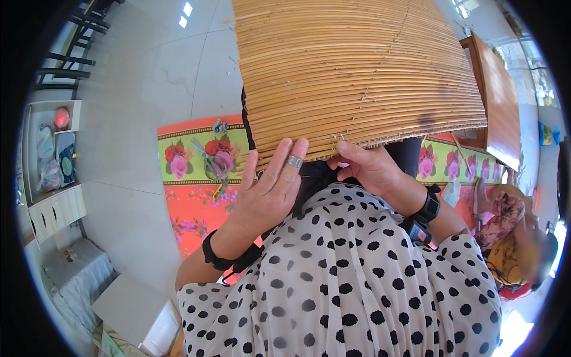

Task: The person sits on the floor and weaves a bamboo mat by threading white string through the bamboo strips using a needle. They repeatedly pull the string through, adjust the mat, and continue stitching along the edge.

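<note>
A mat of thin, straw-coloured sticks bound with thread slopes away in front of me, its near edge at my lap. My left hand, with a silver ring, rests its straightened, slightly spread fingers over the left end of that edge. At the edge's middle, my right hand is closed, thumb above and curled fingers below. A pale loop of thread stands out by the thumb tip. What those fingers pinch is too small to make out.
A red and green flowered floor mat carries scissors and a yellow-handled cutter on my left. A wooden board stands at the right, with another person seated nearby. Shelves and a white box are far left.
</note>
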Demonstrator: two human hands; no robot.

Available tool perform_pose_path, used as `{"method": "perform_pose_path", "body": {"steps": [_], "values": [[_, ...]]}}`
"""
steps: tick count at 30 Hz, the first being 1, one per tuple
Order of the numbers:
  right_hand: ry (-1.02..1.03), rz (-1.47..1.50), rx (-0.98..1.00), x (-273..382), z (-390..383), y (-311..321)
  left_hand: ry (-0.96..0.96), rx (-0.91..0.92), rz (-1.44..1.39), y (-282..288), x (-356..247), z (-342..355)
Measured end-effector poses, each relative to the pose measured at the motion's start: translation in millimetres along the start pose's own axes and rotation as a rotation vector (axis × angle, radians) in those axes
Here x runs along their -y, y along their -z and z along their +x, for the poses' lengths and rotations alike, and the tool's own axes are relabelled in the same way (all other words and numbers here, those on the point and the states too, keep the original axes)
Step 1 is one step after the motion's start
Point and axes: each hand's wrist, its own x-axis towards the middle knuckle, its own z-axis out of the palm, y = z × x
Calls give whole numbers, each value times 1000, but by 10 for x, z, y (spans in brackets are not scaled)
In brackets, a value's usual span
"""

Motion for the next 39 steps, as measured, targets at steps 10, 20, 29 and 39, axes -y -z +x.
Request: {"method": "perform_pose_path", "body": {"steps": [10, 20, 29, 39], "values": [[8, 45, 10, 24, 39, -71, -46, -41, -110, 6, 55, 44], [116, 69, -20, 18, 27, -136, 117, 24, -418, 373, 349, -639], [83, 69, 44, -42, 29, -48, 44, -244, -253, 440, 599, -139], [112, -27, -25, -6, -23, -159, -101, -233, -323, 313, 674, -65]]}}
